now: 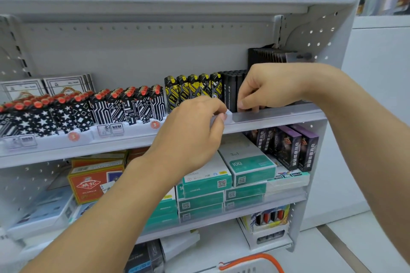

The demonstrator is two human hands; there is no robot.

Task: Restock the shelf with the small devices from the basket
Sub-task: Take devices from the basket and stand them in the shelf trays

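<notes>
Plain black small devices stand in a row at the right end of the middle shelf, next to yellow-and-black ones. My right hand reaches over the shelf's clear front rail, and its curled fingers and thumb grip a black device at the row's right side. That device is mostly hidden by the fingers. My left hand is just left of it and pinches the right corner of the white display tray at the rail. The basket, with an orange handle, shows at the bottom edge.
Black-and-white patterned devices with red tops fill white trays to the left. A black ribbed holder stands at the back right. Lower shelves hold teal-and-white boxes, purple boxes and orange card packs. A white wall lies to the right.
</notes>
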